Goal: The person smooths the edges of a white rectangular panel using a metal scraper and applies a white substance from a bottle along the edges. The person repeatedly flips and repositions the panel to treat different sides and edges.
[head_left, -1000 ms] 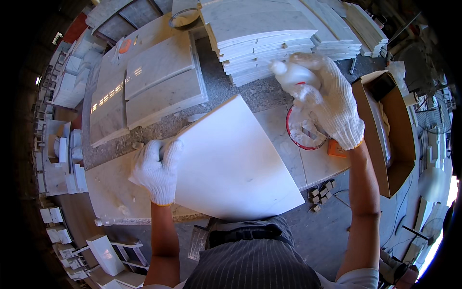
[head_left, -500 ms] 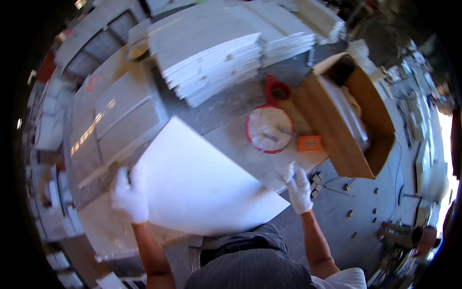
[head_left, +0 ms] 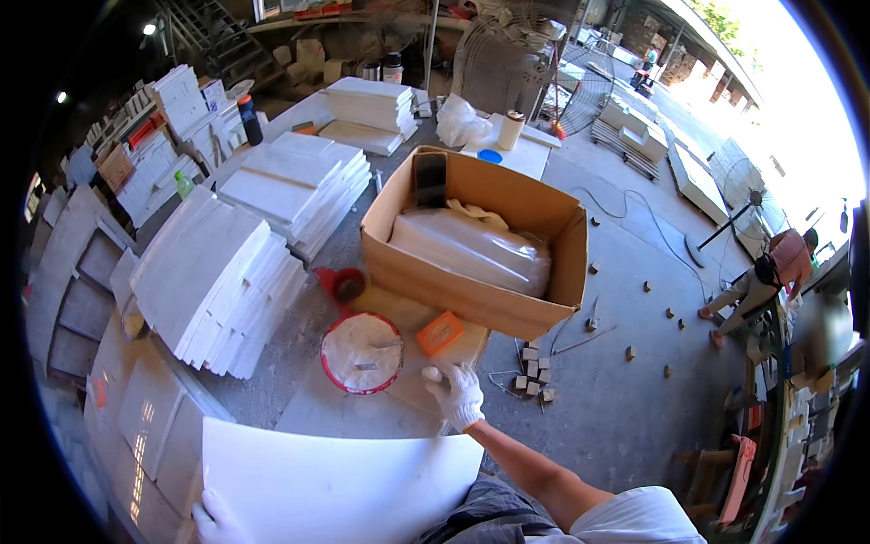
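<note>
A smooth white panel [head_left: 335, 480] stretches across the lower part of the view, close against my body. My left hand [head_left: 216, 519], in a white knitted glove, grips the panel's left edge, partly cut off by the rim. Above the panel's right corner is my right hand [head_left: 456, 396], gloved too, with fingers apart and bent and nothing visible in them. It is nearest to an orange box [head_left: 439, 334] and a red-rimmed tub [head_left: 362, 354] of white paste, in which a flat tool [head_left: 366, 366] lies.
An open cardboard carton [head_left: 471, 295] with plastic-wrapped contents stands beyond the orange box, beside a red container [head_left: 343, 286]. Stacks of white slabs [head_left: 213, 281] rise at the left. Small blocks [head_left: 532, 367] dot the floor; another person [head_left: 784, 263] bends at the far right.
My view has swung right and upward, so the panel now sits lower. My left hand has gone from spread fingers beside the panel to gripping its edge. The right hand stays empty.
</note>
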The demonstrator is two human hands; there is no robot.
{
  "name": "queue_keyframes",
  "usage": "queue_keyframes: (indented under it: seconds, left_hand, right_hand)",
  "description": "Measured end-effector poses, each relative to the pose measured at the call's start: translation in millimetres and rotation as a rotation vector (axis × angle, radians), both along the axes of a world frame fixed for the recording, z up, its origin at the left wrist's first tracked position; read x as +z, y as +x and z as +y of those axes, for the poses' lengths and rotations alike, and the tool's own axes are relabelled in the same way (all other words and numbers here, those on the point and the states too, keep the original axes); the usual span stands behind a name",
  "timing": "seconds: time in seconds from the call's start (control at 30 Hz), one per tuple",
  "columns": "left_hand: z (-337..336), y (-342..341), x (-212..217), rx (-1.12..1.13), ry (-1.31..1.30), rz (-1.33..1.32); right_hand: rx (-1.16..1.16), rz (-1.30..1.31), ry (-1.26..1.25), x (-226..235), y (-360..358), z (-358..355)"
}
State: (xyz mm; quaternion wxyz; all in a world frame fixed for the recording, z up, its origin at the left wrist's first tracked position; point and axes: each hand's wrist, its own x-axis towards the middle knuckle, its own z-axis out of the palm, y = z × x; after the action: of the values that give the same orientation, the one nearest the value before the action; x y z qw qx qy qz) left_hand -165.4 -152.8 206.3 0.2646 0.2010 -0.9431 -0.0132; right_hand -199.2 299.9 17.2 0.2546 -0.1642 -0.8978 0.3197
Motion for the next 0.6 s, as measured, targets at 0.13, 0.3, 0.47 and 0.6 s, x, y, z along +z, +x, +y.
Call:
queue_keyframes:
  seconds: [0.13, 0.3, 0.47, 0.6]
  left_hand:
    - [18, -26, 3, 0.01, 0.242, -0.032]
    - [15, -21, 3, 0.049, 0.181, -0.02]
    - [20, -20, 10, 0.076, 0.271, -0.06]
    - [21, -21, 4, 0.04, 0.263, -0.026]
  right_hand:
    - [-0.096, -0.061, -0.266, 26, 23, -4]
    - [0.123, -0.031, -0.348, 61, 63, -40]
    - [0.308, -0.02, 0.04, 105, -1, -61]
    - [0.331, -0.16, 0.091, 104, -44, -70]
